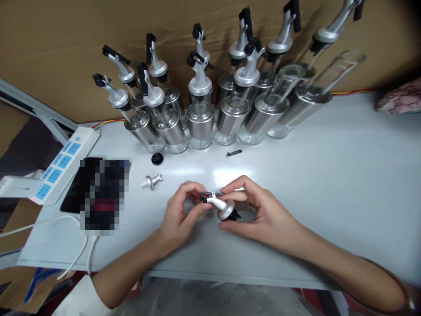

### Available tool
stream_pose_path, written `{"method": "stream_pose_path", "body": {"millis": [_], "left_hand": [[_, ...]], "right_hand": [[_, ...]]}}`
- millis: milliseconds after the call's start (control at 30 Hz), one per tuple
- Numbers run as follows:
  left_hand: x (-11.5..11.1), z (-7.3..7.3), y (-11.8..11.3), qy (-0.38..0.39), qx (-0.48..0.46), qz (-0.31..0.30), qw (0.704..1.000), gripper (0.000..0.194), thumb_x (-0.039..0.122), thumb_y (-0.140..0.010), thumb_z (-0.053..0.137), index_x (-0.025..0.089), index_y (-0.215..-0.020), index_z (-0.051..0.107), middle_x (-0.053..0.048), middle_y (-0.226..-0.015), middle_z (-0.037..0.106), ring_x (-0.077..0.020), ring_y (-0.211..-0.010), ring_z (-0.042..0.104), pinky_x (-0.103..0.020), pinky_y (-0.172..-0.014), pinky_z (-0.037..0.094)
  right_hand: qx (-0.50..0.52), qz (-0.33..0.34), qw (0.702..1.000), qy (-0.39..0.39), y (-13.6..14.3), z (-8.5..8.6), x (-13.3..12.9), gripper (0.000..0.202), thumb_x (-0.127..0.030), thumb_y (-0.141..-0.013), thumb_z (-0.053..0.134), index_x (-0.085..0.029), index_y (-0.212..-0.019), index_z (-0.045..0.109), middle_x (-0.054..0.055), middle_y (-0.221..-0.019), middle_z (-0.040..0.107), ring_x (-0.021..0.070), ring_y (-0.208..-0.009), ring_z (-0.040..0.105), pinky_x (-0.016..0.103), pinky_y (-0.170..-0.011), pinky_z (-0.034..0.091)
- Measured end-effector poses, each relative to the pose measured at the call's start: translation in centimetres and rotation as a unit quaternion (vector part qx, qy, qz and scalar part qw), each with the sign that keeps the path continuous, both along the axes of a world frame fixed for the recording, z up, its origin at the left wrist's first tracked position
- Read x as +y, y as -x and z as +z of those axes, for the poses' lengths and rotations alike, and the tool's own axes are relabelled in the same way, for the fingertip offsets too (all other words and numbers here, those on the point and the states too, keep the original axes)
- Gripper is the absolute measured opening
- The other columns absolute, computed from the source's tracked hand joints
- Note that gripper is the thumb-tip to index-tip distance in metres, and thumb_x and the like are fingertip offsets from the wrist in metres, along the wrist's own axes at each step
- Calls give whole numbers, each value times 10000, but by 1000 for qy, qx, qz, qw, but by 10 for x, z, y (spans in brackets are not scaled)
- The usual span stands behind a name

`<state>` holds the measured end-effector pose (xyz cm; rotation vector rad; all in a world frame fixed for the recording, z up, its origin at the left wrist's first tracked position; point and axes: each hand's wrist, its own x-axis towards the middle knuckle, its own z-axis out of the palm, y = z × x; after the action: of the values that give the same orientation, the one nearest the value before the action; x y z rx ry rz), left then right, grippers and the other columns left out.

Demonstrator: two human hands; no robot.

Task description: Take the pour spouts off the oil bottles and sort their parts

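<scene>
Between my two hands is a silver pour spout [217, 203] with a black lever along its top and a black stopper at its base. My left hand [182, 213] pinches the black tip of the spout with thumb and fingers. The thumb of my right hand [259, 213] is at the stopper end, with its fingertips at the lever's back end. Beyond my hands lie a loose black lever [234, 153], a black rubber stopper [157, 159] and a silver spout without a lever [152, 181], all on the grey table [345, 184].
Several glass bottles with steel sleeves [201, 127] stand in two rows at the back; most carry spouts, two at the right front are uncapped. A power strip [62, 164] and a phone [83, 186] with white cables lie at left. A patterned bundle [401, 98] sits at far right.
</scene>
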<state>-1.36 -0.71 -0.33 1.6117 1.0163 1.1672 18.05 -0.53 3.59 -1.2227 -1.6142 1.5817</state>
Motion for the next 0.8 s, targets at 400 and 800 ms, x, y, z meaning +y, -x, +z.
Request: {"method": "stream_pose_path", "body": {"millis": [400,800], "left_hand": [[-2,0,0,-8,-5,-13,1000,142,223,-879,628,217,-981,529,-12,-862,622,-125,-740,594,-247,-684,498],[-1,0,0,-21,15,-37,999,272,194,-887,614,230,-1141,523,-38,-937,646,-131,-795,613,-250,-710,502]], "right_hand": [[26,11,999,-19,-2,2,1,388,-261,-725,752,-257,-982,462,8,-902,768,204,-869,717,324,-776,544],[6,12,997,-79,-4,-2,3,288,-280,-729,766,-228,-927,564,10,-868,723,171,-806,687,287,-747,549]]}}
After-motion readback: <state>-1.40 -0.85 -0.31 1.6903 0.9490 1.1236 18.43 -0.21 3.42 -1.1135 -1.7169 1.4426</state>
